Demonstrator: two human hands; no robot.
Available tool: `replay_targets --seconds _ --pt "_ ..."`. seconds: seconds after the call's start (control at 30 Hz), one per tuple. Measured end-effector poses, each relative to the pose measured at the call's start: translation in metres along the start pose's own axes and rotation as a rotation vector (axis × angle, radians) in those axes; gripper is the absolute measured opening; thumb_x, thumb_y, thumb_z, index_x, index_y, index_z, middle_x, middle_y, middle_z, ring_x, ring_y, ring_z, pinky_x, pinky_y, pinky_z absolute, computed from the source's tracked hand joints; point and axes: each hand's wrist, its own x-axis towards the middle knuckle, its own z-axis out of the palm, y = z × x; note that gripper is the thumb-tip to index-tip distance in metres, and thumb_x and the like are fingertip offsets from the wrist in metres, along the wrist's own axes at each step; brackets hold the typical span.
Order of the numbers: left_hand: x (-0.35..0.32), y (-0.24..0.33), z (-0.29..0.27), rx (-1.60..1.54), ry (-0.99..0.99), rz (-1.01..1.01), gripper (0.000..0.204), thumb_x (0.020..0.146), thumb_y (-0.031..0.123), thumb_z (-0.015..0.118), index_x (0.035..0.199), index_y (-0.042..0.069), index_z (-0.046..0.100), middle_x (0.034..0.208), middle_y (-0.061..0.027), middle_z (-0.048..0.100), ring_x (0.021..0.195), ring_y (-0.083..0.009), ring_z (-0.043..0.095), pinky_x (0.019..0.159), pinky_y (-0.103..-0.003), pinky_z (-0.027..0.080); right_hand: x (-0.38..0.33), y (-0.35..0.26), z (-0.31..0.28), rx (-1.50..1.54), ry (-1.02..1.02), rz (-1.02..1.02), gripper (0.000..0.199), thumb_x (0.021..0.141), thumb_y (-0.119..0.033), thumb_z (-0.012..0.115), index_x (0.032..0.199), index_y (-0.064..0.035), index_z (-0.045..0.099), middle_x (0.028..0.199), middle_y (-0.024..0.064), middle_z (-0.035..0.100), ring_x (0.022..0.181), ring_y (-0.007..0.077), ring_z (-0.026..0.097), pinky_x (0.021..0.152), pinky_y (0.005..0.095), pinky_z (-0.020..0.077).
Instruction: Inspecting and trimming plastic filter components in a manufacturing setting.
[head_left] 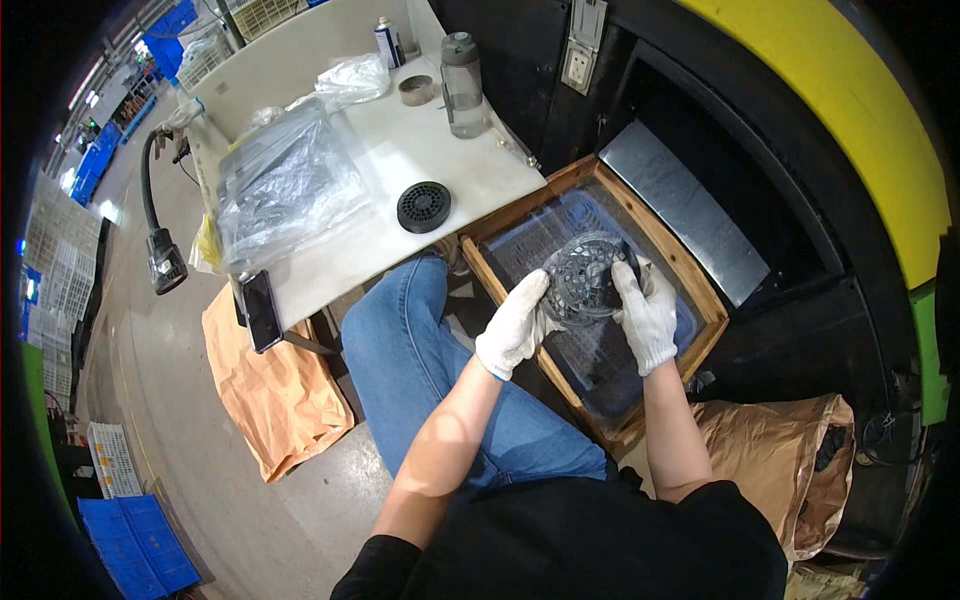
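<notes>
A round, see-through plastic part (578, 285) with a dark openwork pattern is held between my hands over a wooden-framed tray (478, 262). Gripping its left edge is my left hand (515, 325), in a white knit glove. On the opposite side, my right hand (645, 312), gloved the same way, is closed on the part, thumb on top. A darker patch shows beside the right thumb; whether it is a separate piece I cannot tell. To the left, a black round vented disc (424, 207) lies on the white table.
The white table (312, 292) carries plastic bags (290, 175), a tape roll (417, 90), a bottle (462, 85), a spray can (389, 43) and a phone (261, 310). A metal chute (680, 210) slopes toward the tray. Paper bags (275, 380) stand on both sides.
</notes>
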Motion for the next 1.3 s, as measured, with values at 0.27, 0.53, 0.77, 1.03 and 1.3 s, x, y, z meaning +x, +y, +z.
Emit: replay_targets --seconds 0.27,0.53,0.77,1.03,1.3 --pt "0.002 -0.005 -0.004 -0.064 0.062 0.048 0.039 0.1 0.028 0.046 0.128 0.001 0.051 0.122 -0.0108 0.061 0.107 -0.0213 0.061 0.092 -0.04 0.05 -0.002 -0.001 -0.001 0.034 -0.007 -0.001 0.029 0.092 -0.025 0.062 0.107 -0.0003 0.064 0.077 -0.0005 0.061 0.06 0.0033 0.052 0.049 0.0195 0.0448" --pt "0.002 -0.012 -0.008 0.433 0.248 -0.102 0.042 0.099 0.038 0.047 0.112 0.001 0.062 0.101 -0.0093 0.068 0.089 -0.0161 0.065 0.079 -0.033 0.054 0.004 0.021 -0.009 0.043 0.132 -0.029 0.029 0.094 -0.029 0.058 0.1 -0.0014 0.064 0.082 0.0031 0.061 0.065 0.0097 0.053 0.052 0.023 0.0446" --pt "0.011 -0.013 -0.022 -0.063 0.39 0.145 0.042 0.101 0.039 0.039 0.125 0.008 0.054 0.116 -0.0085 0.063 0.106 -0.0212 0.06 0.092 -0.038 0.049 0.003 0.027 -0.006 -0.404 0.101 -0.407 0.032 0.096 -0.028 0.049 0.09 0.0017 0.061 0.08 0.0194 0.061 0.073 0.0322 0.058 0.065 0.0393 0.0441" --pt "-0.007 -0.005 -0.004 1.025 0.445 -0.03 0.066 0.098 0.051 0.034 0.076 -0.004 0.065 0.064 -0.0159 0.062 0.065 -0.0257 0.062 0.065 -0.041 0.045 -0.018 0.051 0.033 -0.359 -0.291 -0.193 0.042 0.087 -0.036 0.061 0.074 0.0027 0.052 0.067 0.011 0.053 0.063 0.0169 0.047 0.058 0.0348 0.0392" --pt "-0.007 -0.02 -0.002 0.327 0.459 0.146 0.047 0.099 0.041 0.046 0.091 0.002 0.069 0.081 0.0007 0.065 0.071 -0.0103 0.057 0.068 -0.028 0.047 -0.045 0.07 0.069 0.908 -0.276 0.332 0.032 0.097 -0.031 0.05 0.103 -0.0005 0.059 0.085 0.0048 0.062 0.072 0.0121 0.06 0.067 0.026 0.0512"
